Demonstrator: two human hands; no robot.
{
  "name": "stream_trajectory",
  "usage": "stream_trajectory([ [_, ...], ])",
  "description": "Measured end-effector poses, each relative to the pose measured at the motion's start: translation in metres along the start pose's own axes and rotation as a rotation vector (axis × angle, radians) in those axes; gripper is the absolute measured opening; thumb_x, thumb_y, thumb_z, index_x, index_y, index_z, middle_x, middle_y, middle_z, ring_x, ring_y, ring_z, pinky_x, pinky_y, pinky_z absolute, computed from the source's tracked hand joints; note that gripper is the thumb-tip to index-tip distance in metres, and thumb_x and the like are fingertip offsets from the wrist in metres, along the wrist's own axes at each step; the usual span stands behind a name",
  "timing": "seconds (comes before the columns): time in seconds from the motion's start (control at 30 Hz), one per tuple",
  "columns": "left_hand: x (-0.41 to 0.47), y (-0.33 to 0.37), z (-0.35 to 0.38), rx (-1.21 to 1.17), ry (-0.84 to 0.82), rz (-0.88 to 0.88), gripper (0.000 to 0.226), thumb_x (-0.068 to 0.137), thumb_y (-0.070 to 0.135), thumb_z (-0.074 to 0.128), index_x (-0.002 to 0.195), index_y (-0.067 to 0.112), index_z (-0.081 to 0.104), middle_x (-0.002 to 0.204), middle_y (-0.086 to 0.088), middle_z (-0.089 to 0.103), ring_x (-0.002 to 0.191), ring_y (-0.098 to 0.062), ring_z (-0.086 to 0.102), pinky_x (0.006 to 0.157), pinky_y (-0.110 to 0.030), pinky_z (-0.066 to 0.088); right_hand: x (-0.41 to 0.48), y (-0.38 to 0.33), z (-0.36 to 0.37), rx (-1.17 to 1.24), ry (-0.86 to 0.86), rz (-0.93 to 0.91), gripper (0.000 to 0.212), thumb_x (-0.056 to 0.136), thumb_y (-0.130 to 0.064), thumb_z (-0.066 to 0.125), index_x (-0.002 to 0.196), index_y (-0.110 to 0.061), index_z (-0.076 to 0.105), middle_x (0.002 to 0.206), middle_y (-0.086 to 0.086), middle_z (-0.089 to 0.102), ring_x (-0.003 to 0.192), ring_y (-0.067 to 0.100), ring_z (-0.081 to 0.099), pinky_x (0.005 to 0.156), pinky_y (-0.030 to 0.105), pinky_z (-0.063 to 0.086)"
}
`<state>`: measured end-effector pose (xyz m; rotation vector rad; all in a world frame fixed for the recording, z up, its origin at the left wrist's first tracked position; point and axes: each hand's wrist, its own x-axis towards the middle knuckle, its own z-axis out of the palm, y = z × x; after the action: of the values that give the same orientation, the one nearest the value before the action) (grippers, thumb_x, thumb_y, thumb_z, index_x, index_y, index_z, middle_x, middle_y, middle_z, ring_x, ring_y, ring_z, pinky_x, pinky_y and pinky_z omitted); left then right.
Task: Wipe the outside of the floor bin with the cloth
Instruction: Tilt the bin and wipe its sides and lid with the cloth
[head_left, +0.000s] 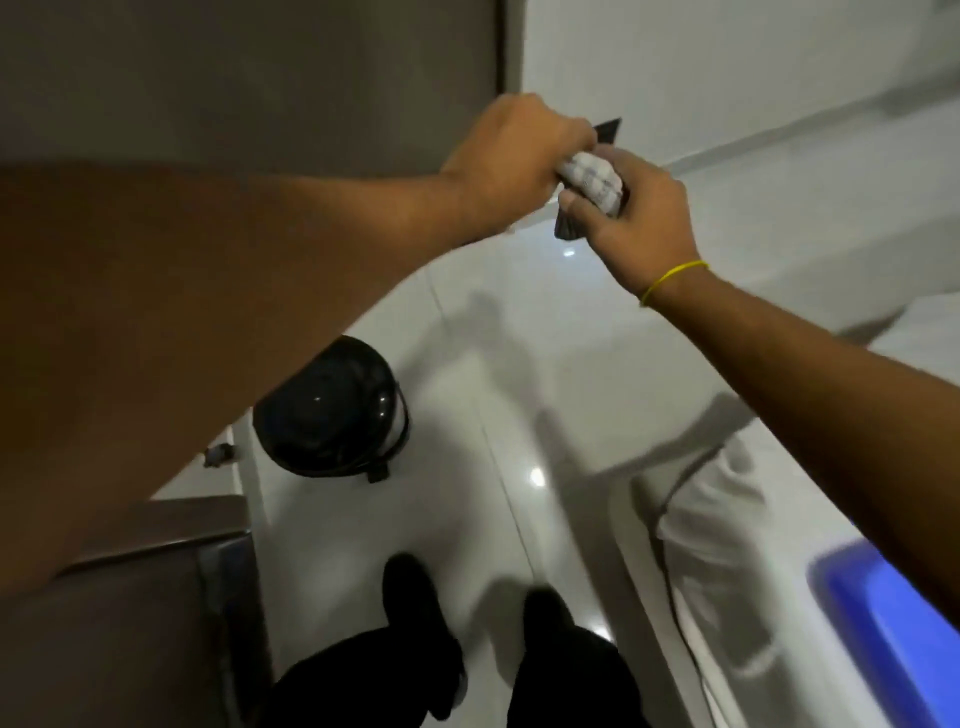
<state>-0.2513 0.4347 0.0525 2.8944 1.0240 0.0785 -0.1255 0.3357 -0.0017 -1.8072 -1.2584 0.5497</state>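
A round black floor bin with a closed glossy lid stands on the white tile floor, low and left of centre, partly hidden behind my left forearm. Both my hands are raised well above it, near the top centre. My left hand and my right hand are closed together on a bunched cloth, white-grey with dark parts showing above and below the fingers. A yellow band circles my right wrist.
A dark cabinet stands at the lower left, close beside the bin. A white bed with white linen runs along the right, a blue item at its near corner. My dark shoes stand on the tiles.
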Motion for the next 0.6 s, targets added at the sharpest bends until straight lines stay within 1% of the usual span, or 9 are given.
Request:
stream_trajectory([
  [0.07, -0.022, -0.051, 0.035, -0.037, 0.0, -0.029, 0.045, 0.101, 0.037, 0.046, 0.129, 0.017, 0.075, 0.116, -0.015, 0.082, 0.108, -0.039, 0.077, 0.094, -0.044, 0.056, 0.015, 0.009, 0.071, 0.049, -0.034, -0.019, 0.039, 0.087, -0.028, 0.068, 0.123, -0.018, 0.077, 0.112, 0.005, 0.084, 0.107, 0.025, 0.077, 0.1, 0.042, 0.06],
  [0.13, -0.044, -0.086, 0.069, -0.044, -0.033, -0.037, 0.063, 0.097, 0.046, 0.035, 0.13, 0.01, 0.075, 0.12, -0.017, 0.082, 0.112, -0.039, 0.076, 0.098, -0.042, 0.055, 0.02, 0.025, 0.131, 0.149, -0.064, 0.013, 0.038, 0.086, -0.02, 0.066, 0.122, -0.014, 0.079, 0.111, 0.004, 0.083, 0.104, 0.024, 0.077, 0.098, 0.04, 0.061],
  [0.2, -0.06, -0.122, 0.114, -0.028, -0.045, -0.057, 0.061, 0.099, 0.041, 0.045, 0.147, 0.007, 0.065, 0.134, -0.019, 0.077, 0.124, -0.04, 0.073, 0.105, -0.044, 0.053, 0.018, 0.05, 0.192, 0.264, -0.073, 0.079, 0.033, 0.089, -0.014, 0.066, 0.118, -0.007, 0.08, 0.106, 0.006, 0.081, 0.096, 0.016, 0.073, 0.086, 0.031, 0.06],
  [0.27, -0.074, -0.156, 0.167, 0.024, -0.044, -0.086, 0.074, 0.098, 0.035, 0.059, 0.166, 0.012, 0.042, 0.149, -0.02, 0.067, 0.139, -0.041, 0.064, 0.111, -0.052, 0.052, 0.008, 0.081, 0.247, 0.293, -0.059, 0.162, 0.027, 0.096, -0.013, 0.067, 0.117, -0.005, 0.081, 0.109, 0.007, 0.08, 0.097, 0.009, 0.069, 0.085, 0.025, 0.058],
  [0.33, -0.092, -0.179, 0.217, 0.079, -0.07, -0.122, 0.09, 0.094, 0.047, 0.062, 0.171, 0.018, 0.028, 0.153, -0.017, 0.062, 0.147, -0.038, 0.056, 0.114, -0.058, 0.046, -0.011, 0.117, 0.295, 0.287, -0.032, 0.285, 0.022, 0.101, -0.018, 0.066, 0.112, -0.006, 0.081, 0.107, 0.013, 0.08, 0.097, 0.017, 0.067, 0.088, 0.034, 0.056],
  [0.43, -0.12, -0.206, 0.287, 0.182, -0.185, -0.051, 0.09, 0.096, 0.067, 0.057, 0.169, 0.022, 0.027, 0.16, -0.011, 0.056, 0.159, -0.031, 0.044, 0.119, -0.065, 0.034, -0.041, 0.17, 0.357, 0.322, 0.021, 0.418, 0.022, 0.102, -0.027, 0.064, 0.092, -0.011, 0.075, 0.096, 0.018, 0.077, 0.09, 0.03, 0.066, 0.08, 0.039, 0.053],
  [0.5, -0.142, -0.22, 0.335, 0.264, -0.288, 0.06, 0.085, 0.101, 0.072, 0.047, 0.167, 0.024, 0.028, 0.168, -0.003, 0.051, 0.168, -0.027, 0.033, 0.123, -0.07, 0.026, -0.061, 0.203, 0.395, 0.36, 0.038, 0.493, 0.027, 0.102, -0.03, 0.062, 0.079, -0.017, 0.066, 0.084, 0.012, 0.072, 0.078, 0.03, 0.066, 0.062, 0.024, 0.052],
  [0.57, -0.166, -0.23, 0.373, 0.288, -0.328, 0.094, 0.085, 0.102, 0.076, 0.035, 0.17, 0.025, 0.024, 0.175, 0.002, 0.044, 0.172, -0.024, 0.025, 0.128, -0.074, 0.019, -0.079, 0.229, 0.422, 0.393, 0.056, 0.544, 0.026, 0.101, -0.029, 0.061, 0.077, -0.019, 0.065, 0.073, 0.004, 0.065, 0.054, 0.013, 0.064, 0.035, 0.009, 0.038],
  [0.6, -0.178, -0.235, 0.386, 0.27, -0.326, 0.083, 0.087, 0.102, 0.078, 0.031, 0.171, 0.026, 0.023, 0.178, 0.003, 0.04, 0.173, -0.023, 0.022, 0.129, -0.075, 0.018, -0.087, 0.239, 0.431, 0.407, 0.048, 0.559, 0.024, 0.101, -0.028, 0.061, 0.079, -0.019, 0.066, 0.072, 0.002, 0.064, 0.05, 0.01, 0.065, 0.035, 0.009, 0.038],
])
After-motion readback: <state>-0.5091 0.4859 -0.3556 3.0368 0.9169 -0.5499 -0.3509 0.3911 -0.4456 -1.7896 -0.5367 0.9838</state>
